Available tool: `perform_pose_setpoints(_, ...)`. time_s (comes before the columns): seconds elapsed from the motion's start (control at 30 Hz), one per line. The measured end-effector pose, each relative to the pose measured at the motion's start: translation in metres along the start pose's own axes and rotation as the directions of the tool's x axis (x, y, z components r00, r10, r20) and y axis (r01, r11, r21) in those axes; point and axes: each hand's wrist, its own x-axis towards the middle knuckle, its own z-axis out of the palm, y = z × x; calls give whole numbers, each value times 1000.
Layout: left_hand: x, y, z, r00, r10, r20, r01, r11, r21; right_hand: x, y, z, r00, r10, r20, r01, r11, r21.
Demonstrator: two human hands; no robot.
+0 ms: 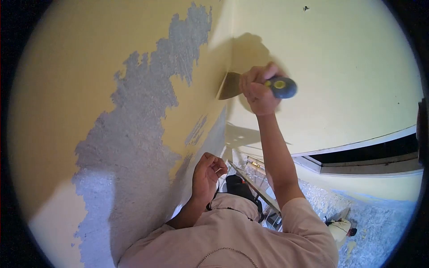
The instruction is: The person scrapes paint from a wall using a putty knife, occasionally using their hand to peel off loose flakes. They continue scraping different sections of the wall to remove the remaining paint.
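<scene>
My right hand is closed around the handle of a scraper, gripping it near the blade. The dark grey handle end with a yellow-green mark sticks out to the right. The flat blade meets the yellow painted wall close to the corner, its edge slightly blurred. Lower down, my left hand hovers beside the wall with loosely curled fingers and a gap at the thumb; nothing shows in it. A wide, ragged patch of bare grey wall spreads to the left.
A pale adjoining surface fills the upper right, ending at a dark recessed opening. Below me are a ladder-like frame and a dark bag-like object. Another person is far below at right, by a patchy blue-grey surface.
</scene>
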Motion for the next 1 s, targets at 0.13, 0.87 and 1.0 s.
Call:
perform_pose_setpoints(0.13,2,-2,-4,1000,6,2,-6,1000,-12,4,-30,2,985,-171,16,150,905,398)
perform_pose_setpoints(0.87,21,-11,-21,964,-149,-219,61,930,-362,-166,-24,18,937,284,-202,-237,945,227)
perform_pose_setpoints(1.0,13,-21,-33,966,-224,-130,140,875,-464,-172,-87,26,808,556,194,-421,776,-470)
